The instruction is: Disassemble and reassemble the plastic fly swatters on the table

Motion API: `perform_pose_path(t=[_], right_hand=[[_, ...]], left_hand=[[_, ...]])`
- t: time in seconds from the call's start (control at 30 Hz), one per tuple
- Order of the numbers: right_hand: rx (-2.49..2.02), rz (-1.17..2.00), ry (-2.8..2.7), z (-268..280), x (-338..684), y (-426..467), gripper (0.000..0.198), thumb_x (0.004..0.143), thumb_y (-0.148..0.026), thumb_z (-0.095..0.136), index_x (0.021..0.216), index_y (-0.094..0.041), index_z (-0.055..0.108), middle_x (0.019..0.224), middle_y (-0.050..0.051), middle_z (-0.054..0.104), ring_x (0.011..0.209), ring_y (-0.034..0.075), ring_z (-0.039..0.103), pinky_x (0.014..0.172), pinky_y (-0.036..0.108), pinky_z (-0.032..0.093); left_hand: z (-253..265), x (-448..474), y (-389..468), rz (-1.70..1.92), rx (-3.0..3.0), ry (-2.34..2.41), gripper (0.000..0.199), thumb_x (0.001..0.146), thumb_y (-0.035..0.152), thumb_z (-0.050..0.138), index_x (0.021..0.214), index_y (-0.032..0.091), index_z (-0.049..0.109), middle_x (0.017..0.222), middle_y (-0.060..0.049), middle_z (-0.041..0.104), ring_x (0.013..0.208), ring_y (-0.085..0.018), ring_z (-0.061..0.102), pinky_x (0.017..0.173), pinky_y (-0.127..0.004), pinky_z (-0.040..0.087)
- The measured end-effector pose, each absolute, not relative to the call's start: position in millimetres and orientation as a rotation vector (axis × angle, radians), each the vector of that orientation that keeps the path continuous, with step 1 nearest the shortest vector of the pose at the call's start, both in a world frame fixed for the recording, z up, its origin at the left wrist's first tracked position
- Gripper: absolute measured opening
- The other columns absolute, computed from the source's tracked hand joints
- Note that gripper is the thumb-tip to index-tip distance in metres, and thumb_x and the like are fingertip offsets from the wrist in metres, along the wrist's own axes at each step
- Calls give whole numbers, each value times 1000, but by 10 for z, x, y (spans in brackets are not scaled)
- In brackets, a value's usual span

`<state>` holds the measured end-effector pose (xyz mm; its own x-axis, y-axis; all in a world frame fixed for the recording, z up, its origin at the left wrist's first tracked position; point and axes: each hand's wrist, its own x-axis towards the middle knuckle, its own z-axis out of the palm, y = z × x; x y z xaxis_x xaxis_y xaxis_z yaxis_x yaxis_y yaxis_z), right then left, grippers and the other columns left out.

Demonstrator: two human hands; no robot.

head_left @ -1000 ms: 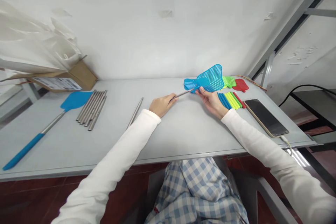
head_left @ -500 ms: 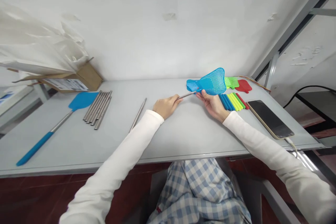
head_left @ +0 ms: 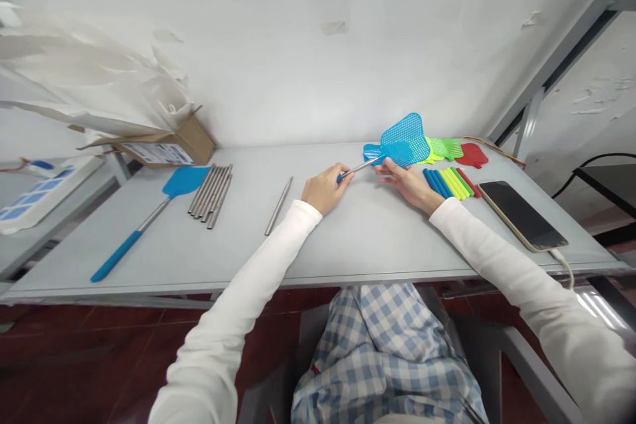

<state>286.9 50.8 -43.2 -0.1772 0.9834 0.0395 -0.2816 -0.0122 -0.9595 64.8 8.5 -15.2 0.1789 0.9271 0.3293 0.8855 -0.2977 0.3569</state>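
Note:
A blue fly swatter (head_left: pixel 403 138) with a thin metal rod is held slightly raised and tilted over the table. My left hand (head_left: pixel 325 189) is closed around the lower end of its rod, where a bit of blue shows at the fingers. My right hand (head_left: pixel 405 184) has its thumb at the neck below the mesh head, with the other fingers loosely spread underneath. Just behind lies another blue mesh head (head_left: pixel 371 151). Left of my left hand a single metal rod (head_left: pixel 279 207) lies on the table.
An assembled blue swatter (head_left: pixel 130 238) lies at left beside several metal rods (head_left: pixel 211 195). A cardboard box (head_left: pixel 191 140) stands behind. Green heads (head_left: pixel 444 148), a red head (head_left: pixel 472 155), coloured handle tubes (head_left: pixel 451 183) and a phone (head_left: pixel 524 215) with a cable lie at right.
My view has shifted left, so the table things appear further right. Blue now shows at my left fingers on the rod. My right fingers have spread more beside the swatter's neck.

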Motion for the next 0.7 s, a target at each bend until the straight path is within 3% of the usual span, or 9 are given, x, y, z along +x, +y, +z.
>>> perform_pose_path(t=[0.13,0.27,0.5,0.7], right_hand=[[-929,1478,-1158,-402,2949,549,42,67,-53,82,89,-21,64,88,4,73,73,14,64,61,26,52],[-957,1507,-1229,-405,2953,551,35,72,-46,79,89,-19,65,77,2,68,64,11,60,56,25,47],[-977,1482,-1348,-437,2924,548,31,70,-42,78,84,-18,64,67,0,65,57,9,52,56,24,42],[-1004,1450,-1412,-450,2935,542,27,73,-41,74,86,-18,64,67,0,66,56,9,50,56,24,40]], left_hand=[[-81,351,-62,1023,2277,1962,24,95,40,51,104,24,67,110,-6,67,100,-20,64,75,-26,44],[14,-307,-348,1100,2103,2262,24,92,40,54,100,23,69,105,-7,65,91,-21,62,77,-29,44],[58,-1816,-898,644,1753,2889,31,84,43,49,92,19,68,83,-8,63,84,-26,57,78,-33,42],[-9,-2370,-1077,133,1408,3057,41,85,50,34,89,20,62,76,-10,61,77,-28,54,65,-30,35]])
